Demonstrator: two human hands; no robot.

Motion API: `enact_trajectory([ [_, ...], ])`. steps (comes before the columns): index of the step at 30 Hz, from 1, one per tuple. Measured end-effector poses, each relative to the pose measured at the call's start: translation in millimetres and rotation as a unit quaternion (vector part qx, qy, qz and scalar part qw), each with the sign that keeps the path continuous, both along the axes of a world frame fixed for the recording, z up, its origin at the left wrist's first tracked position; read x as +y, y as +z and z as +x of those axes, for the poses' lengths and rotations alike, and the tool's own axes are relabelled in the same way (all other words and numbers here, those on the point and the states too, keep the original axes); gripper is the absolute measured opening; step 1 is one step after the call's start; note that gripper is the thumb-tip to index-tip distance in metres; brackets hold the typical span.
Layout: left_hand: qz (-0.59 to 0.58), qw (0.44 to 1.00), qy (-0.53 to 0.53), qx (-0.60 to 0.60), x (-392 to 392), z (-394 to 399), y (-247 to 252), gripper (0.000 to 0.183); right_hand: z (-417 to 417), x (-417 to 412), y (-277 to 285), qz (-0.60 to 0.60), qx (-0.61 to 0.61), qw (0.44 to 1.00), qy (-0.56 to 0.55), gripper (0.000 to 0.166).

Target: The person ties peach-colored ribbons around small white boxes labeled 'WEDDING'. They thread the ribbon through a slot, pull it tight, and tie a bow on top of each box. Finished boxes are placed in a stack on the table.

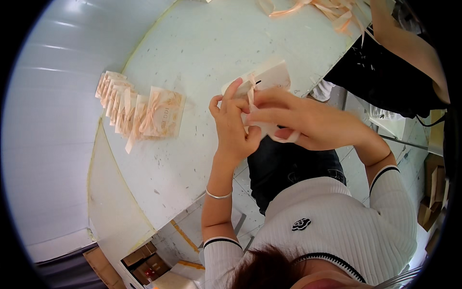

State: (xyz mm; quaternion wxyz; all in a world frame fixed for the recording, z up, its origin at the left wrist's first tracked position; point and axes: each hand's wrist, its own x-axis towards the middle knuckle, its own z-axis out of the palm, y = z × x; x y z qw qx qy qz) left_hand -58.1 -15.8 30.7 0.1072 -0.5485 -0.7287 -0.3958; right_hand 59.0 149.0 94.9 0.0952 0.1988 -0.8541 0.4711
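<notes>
Before me, at the table's near edge, is a pale printed card or small paper bag (275,77) with a peach ribbon (251,94) around its middle. My left hand (234,124) grips the ribbon near the card, its fingertips at the card's left part. From the right, my right hand (312,121) pinches the ribbon close to my left fingers, and a loose tail (288,138) trails under its fingers. Both hands partly cover the card's lower side, so the ribbon's crossing is hard to make out.
An overlapping row of similar pieces with tied bows (157,113) lies left on the white table (180,173). Loose peach ribbons (325,11) are heaped at the far side. Another person's arm (408,47) is at the upper right. Cardboard boxes (435,184) stand at the right.
</notes>
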Motion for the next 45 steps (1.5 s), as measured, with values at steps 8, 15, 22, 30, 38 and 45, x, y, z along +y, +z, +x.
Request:
enact_trajectory([
  [8, 0.036, 0.961, -0.027, -0.272, 7, 3, 19, 0.035, 12, -31, -27, 0.082, 0.145, 0.984, -0.066, 0.039],
  [15, -0.028, 0.981, 0.094, -0.166, 19, 8, 23, 0.017, -20, -7, -66, -0.096, 0.052, 0.937, -0.332, 0.016],
  [22, -0.033, 0.992, 0.11, -0.047, 19, 0, 31, 0.02, -51, -36, -79, 0.006, 0.211, 0.885, -0.414, 0.015],
  [30, 0.087, 0.984, 0.049, -0.146, 22, -10, 9, 0.019, -56, -39, -89, -0.006, 0.196, 0.879, -0.435, 0.014],
  [38, 0.08, 0.99, 0.086, -0.078, 29, -3, -14, 0.017, -47, -13, -86, -0.67, -0.116, 0.72, -0.138, 0.008],
  [45, 0.037, 0.997, 0.062, -0.006, 24, -16, -5, 0.015, -58, 35, -64, 0.031, 0.168, 0.921, -0.351, 0.018],
])
